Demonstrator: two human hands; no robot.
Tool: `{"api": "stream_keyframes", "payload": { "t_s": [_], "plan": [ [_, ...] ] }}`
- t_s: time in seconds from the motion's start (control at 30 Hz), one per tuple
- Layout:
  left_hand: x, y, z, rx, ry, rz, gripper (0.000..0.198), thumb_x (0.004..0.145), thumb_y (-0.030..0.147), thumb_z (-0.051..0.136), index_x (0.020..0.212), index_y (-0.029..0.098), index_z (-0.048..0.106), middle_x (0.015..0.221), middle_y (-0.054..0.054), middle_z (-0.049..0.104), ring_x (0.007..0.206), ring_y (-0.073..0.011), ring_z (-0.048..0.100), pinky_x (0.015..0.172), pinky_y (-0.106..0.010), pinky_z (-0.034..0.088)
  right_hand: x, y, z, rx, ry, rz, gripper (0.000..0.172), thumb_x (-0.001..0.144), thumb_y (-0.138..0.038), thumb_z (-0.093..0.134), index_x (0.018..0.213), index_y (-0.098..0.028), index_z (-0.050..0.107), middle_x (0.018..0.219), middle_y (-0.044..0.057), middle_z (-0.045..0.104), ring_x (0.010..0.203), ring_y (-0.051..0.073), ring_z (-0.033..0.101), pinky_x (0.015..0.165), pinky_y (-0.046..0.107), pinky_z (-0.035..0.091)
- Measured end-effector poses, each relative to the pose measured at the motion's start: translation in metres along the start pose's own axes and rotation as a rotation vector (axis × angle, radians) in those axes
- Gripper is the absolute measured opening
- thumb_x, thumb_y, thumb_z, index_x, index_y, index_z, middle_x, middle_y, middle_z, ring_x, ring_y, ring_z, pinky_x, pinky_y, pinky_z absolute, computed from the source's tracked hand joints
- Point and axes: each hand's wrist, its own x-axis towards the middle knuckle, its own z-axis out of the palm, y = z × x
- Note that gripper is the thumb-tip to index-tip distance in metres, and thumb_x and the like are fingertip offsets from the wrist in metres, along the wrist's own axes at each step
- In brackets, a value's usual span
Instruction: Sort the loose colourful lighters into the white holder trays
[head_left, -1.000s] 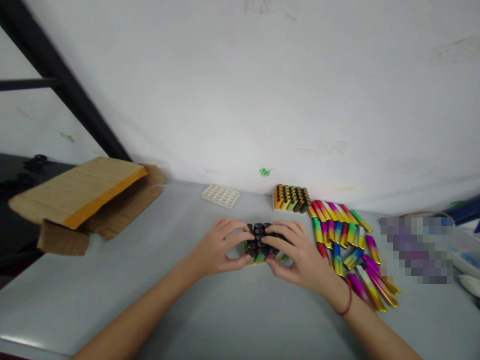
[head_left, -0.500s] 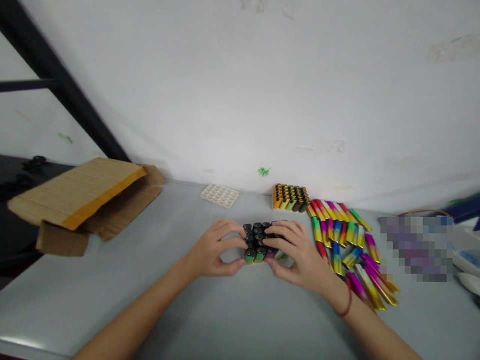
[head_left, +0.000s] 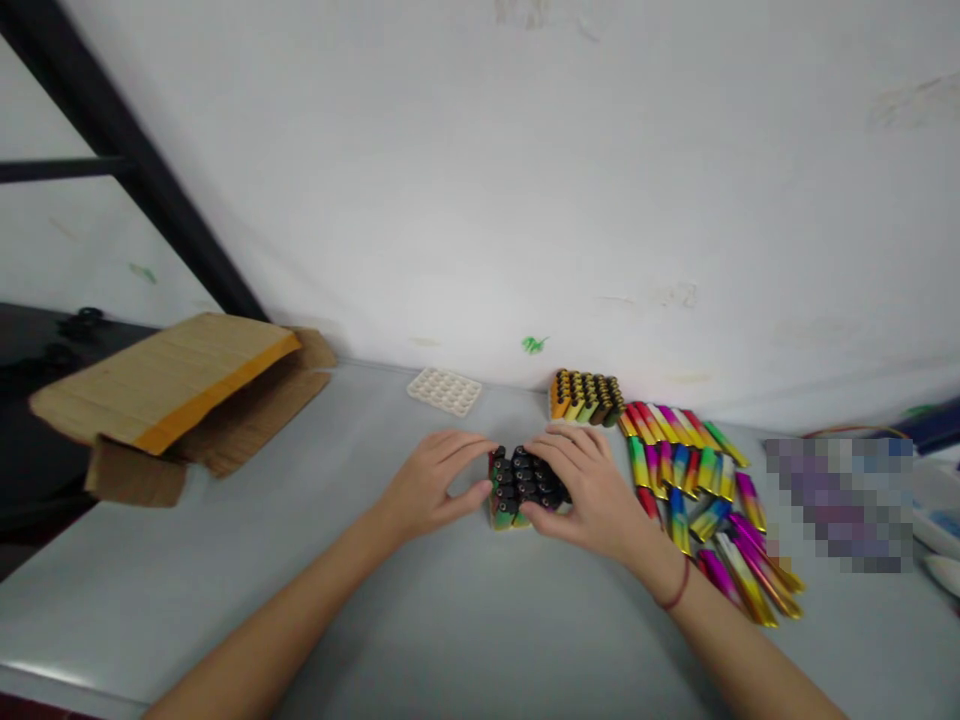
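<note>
Starting far left: a black metal frame (head_left: 127,170) slants up against the white wall (head_left: 480,180), with a dark surface (head_left: 45,400) low beside it. Over the edge of the grey tabletop (head_left: 225,600), an opened cardboard box (head_left: 172,400) sprawls with its flaps splayed and an orange strip along one edge. Moving right, a white plastic tray (head_left: 445,391) sits against the wall, its rows of round hollows facing up. Here are my left hand (head_left: 431,485) and right hand (head_left: 581,490), gripping a block of lighters (head_left: 525,490) from both sides near the middle of the tabletop, black tops up. Beyond them, a small upright batch of lighters (head_left: 585,397) stands by the wall, a green mark (head_left: 533,345) just above it. Right of my right hand, a spread of loose rainbow lighters (head_left: 697,500) covers the tabletop. Further right, a pixelated patch (head_left: 836,505) hides whatever lies there.
</note>
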Motion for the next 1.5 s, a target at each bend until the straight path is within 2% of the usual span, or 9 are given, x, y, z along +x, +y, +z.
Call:
{"api": "stream_keyframes", "payload": {
  "t_s": [0.27,0.5,0.63,0.7,0.8,0.9,1.13,1.37,1.5],
  "plan": [
    [0.0,0.0,-0.001,-0.009,-0.016,-0.008,0.036,0.094,0.032,0.047,0.124,0.017,0.059,0.115,-0.012,0.065,0.105,-0.0238,0.06,0.094,-0.039,0.045,0.009,-0.006,-0.002,-0.031,-0.042,-0.048,0.061,0.075,-0.051,0.067,0.128,-0.021,0.057,0.123,0.012,0.06,0.119,0.031,0.047,0.103,0.05,0.031],
    [-0.002,0.0,0.0,-0.091,-0.069,-0.024,0.037,0.098,0.023,0.036,0.13,0.018,0.055,0.119,-0.01,0.063,0.109,-0.0216,0.058,0.097,-0.038,0.044,0.008,-0.004,-0.003,-0.003,-0.082,-0.057,0.058,0.077,-0.047,0.067,0.128,-0.023,0.058,0.122,0.011,0.061,0.117,0.031,0.048,0.102,0.051,0.034],
    [-0.005,-0.003,0.001,-0.185,-0.119,-0.052,0.041,0.099,0.027,0.039,0.139,0.019,0.046,0.129,-0.011,0.057,0.118,-0.0219,0.054,0.102,-0.038,0.042,-0.004,0.004,-0.009,0.078,-0.041,-0.019,0.061,0.079,-0.045,0.065,0.134,-0.023,0.051,0.13,0.012,0.055,0.122,0.03,0.047,0.104,0.049,0.036],
    [-0.008,-0.004,0.003,-0.231,-0.171,-0.081,0.051,0.097,0.036,0.047,0.144,0.018,0.039,0.137,-0.013,0.052,0.124,-0.0244,0.05,0.106,-0.041,0.039,-0.013,0.012,-0.012,0.157,0.013,0.077,0.058,0.085,-0.044,0.06,0.137,-0.022,0.046,0.134,0.013,0.052,0.125,0.029,0.046,0.105,0.048,0.038],
    [-0.012,-0.002,0.012,-0.287,-0.256,-0.17,0.088,0.083,0.049,0.067,0.151,0.016,0.022,0.147,-0.017,0.04,0.133,-0.0305,0.041,0.11,-0.044,0.033,-0.031,0.025,-0.01,0.325,0.093,0.26,0.049,0.095,-0.041,0.045,0.14,-0.022,0.04,0.136,0.013,0.051,0.124,0.026,0.05,0.102,0.046,0.043],
    [-0.016,0.003,0.026,-0.336,-0.296,-0.286,0.114,0.074,0.047,0.077,0.154,0.016,0.003,0.153,-0.02,0.029,0.137,-0.0331,0.035,0.111,-0.047,0.03,-0.047,0.032,-0.006,0.493,0.115,0.349,0.045,0.1,-0.039,0.035,0.141,-0.023,0.037,0.135,0.013,0.053,0.122,0.023,0.053,0.099,0.044,0.047],
    [-0.018,0.008,0.048,-0.401,-0.222,-0.336,0.114,0.077,0.037,0.075,0.154,0.017,-0.006,0.152,-0.02,0.031,0.135,-0.0324,0.039,0.11,-0.05,0.033,-0.07,0.025,0.002,0.465,0.017,0.328,0.051,0.093,-0.034,0.053,0.14,-0.023,0.038,0.143,0.013,0.046,0.126,0.025,0.051,0.104,0.045,0.046],
    [-0.015,0.007,0.052,-0.367,-0.174,-0.281,0.112,0.074,0.03,0.075,0.153,0.02,-0.004,0.144,-0.016,0.043,0.128,-0.0345,0.048,0.105,-0.052,0.039,-0.073,0.02,0.01,0.47,0.064,0.331,0.05,0.091,-0.026,0.053,0.138,-0.021,0.039,0.128,0.014,0.057,0.109,0.023,0.062,0.096,0.044,0.052],
    [-0.013,0.01,0.052,-0.416,-0.216,-0.276,0.108,0.072,0.026,0.075,0.153,0.021,0.003,0.141,-0.017,0.046,0.126,-0.0331,0.049,0.105,-0.052,0.039,-0.073,0.018,0.015,0.449,0.062,0.379,0.081,0.082,-0.03,0.066,0.148,-0.019,0.019,0.139,0.019,0.047,0.124,0.027,0.052,0.103,0.049,0.045]
  ]
}}
